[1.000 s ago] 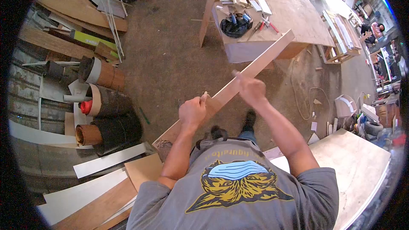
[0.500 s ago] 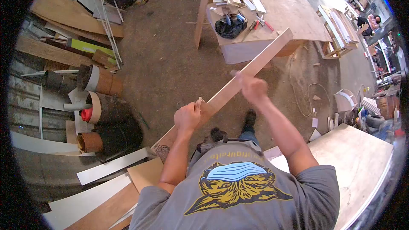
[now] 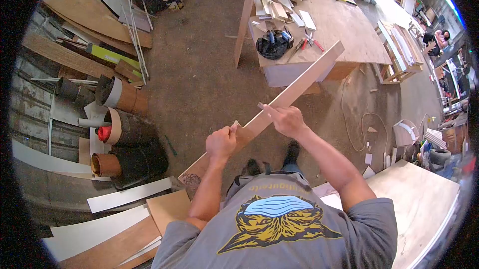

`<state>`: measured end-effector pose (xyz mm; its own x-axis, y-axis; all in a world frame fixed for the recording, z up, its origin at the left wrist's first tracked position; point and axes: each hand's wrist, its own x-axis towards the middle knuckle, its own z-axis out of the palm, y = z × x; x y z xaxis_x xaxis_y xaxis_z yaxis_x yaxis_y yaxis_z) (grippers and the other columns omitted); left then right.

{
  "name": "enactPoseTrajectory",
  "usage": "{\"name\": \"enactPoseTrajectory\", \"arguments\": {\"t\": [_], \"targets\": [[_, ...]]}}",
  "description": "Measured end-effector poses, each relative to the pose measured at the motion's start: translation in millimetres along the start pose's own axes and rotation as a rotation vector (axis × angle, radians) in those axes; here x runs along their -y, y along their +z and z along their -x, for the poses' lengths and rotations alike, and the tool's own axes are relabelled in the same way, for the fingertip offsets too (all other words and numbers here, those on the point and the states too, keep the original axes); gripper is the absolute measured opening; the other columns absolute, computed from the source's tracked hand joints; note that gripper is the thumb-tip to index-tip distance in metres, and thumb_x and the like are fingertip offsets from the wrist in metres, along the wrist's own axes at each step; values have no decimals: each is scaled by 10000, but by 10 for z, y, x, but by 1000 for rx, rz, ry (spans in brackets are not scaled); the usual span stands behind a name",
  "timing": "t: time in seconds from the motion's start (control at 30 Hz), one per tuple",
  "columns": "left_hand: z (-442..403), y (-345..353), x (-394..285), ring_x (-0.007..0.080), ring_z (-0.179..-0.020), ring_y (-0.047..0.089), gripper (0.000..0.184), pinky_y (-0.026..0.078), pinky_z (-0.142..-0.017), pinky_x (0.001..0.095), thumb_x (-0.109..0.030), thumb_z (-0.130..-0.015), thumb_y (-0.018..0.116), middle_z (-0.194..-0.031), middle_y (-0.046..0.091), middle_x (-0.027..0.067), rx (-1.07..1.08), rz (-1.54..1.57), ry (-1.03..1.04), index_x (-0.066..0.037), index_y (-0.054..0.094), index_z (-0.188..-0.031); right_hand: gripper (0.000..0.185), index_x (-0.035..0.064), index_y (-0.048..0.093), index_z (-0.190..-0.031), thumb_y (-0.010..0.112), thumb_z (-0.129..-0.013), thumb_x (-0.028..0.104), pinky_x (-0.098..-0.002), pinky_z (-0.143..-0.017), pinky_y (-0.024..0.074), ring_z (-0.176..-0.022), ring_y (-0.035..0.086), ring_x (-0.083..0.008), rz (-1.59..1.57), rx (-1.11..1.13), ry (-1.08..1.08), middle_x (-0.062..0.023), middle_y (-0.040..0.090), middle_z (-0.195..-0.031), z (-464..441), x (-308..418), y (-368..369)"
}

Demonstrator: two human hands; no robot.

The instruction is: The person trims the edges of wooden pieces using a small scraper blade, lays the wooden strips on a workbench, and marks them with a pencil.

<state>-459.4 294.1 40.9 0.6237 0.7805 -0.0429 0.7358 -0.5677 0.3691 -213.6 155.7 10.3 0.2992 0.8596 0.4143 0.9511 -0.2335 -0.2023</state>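
A long, narrow wooden board [image 3: 304,79] slants across the view, from low left near my body up to the right, its far end over the front of the worktable. My left hand [image 3: 221,143] is closed around the lower half of the board. Higher up, my right hand [image 3: 288,121] is closed at the board's edge, pinching a small, flat brownish piece [image 3: 261,105] that pokes out past the fingers and lies against the board. Too little of this piece shows to tell its kind.
Wood offcuts, a black bag [image 3: 274,44] and red-handled pliers [image 3: 314,42] lie on the worktable [image 3: 349,24]. Rolls of sheet material [image 3: 132,154] and planks line the left wall. A pale panel [image 3: 409,194] is at lower right. A cord [image 3: 349,124] loops on the floor. Another person sits far right.
My right hand has come down along the board toward my left hand and is less blurred. The left hand keeps its grip. The view has tilted slightly up.
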Motion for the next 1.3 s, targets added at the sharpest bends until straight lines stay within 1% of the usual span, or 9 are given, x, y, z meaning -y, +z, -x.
{"name": "enactPoseTrajectory", "arguments": {"t": [0.1, 0.2, 0.33, 0.43, 0.57, 0.8, 0.93, 1.07, 1.3], "targets": [[8, 39, 9, 420, -774, 705, 507, 532, -688, 548, -483, -1048, 528, -810, 728, 181, -27, 13, -1, -75, 714, -811, 319, 185, 736, -1276, 517, -1046, 202, -433, -708, 602, -870, 757, -295, -85, -126, 120, -111, 778, -1075, -79, -445, -7], [-7, 82, -51, 418, -764, 700, 508, 526, -684, 548, -482, -1049, 530, -802, 726, 172, -49, 22, -13, -83, 707, -788, 298, 173, 753, -1245, 545, -1035, 211, -433, -738, 604, -883, 757, -293, 43, 74, 290, -109, 783, -1059, -167, -526, -229], [-45, 132, -133, 421, -726, 688, 508, 517, -642, 538, -483, -1047, 539, -770, 709, 174, -89, 15, -6, -89, 695, -767, 293, 183, 762, -1241, 589, -1005, 207, -450, -695, 595, -790, 757, -304, -96, -66, -114, -97, 790, -946, -83, -449, -299], [-21, 189, -106, 416, -695, 678, 498, 508, -608, 527, -484, -1035, 563, -730, 689, 175, -148, 2, 63, -93, 682, -750, 314, 210, 745, -1278, 600, -999, 199, -432, -653, 589, -764, 755, -286, 58, -135, 241, -90, 788, -931, -147, -955, -338], [-74, 225, -87, 402, -667, 668, 470, 493, -585, 522, -462, -1022, 595, -691, 669, 162, -155, -29, 70, -101, 666, -731, 309, 208, 742, -1284, 576, -1023, 199, -436, -599, 572, -718, 738, -292, -46, -31, 68, -107, 762, -848, -34, -856, -383], [-35, 141, -115, 385, -638, 654, 466, 469, -597, 493, -431, -1024, 600, -674, 661, 143, -228, -126, 156, -100, 643, -698, 296, 222, 755, -1261, 580, -1022, 218, -425, -580, 562, -674, 730, -275, 42, -180, 260, -103, 762, -849, -34, -1534, -306], [-50, 159, -93, 381, -651, 660, 483, 459, -604, 495, -446, -1031, 586, -691, 669, 137, -217, -133, 141, -99, 642, -700, 301, 242, 753, -1266, 595, -1010, 234, -417, -609, 580, -718, 741, -296, 11, -79, -46, -98, 775, -904, 31, -1476, -498], [-46, 166, -182, 375, -658, 663, 500, 461, -612, 489, -466, -1030, 582, -698, 676, 128, -185, -157, 165, -96, 643, -698, 335, 236, 716, -1324, 621, -1003, 242, -423, -673, 594, -779, 754, -298, 22, -177, 419, -123, 778, -954, 16, -2205, -316], [-223, 348, -470, 306, -717, 679, 365, 468, -644, 460, -416, -994, 640, -763, 701, 59, -314, -245, 192, -145, 674, -752, 453, 171, 582, -1462, 625, -1016, 236, -450, -694, 597, -841, 756, -325, -304, -312, 123, -121, 771, -1065, 72, -1127, -405]]}}
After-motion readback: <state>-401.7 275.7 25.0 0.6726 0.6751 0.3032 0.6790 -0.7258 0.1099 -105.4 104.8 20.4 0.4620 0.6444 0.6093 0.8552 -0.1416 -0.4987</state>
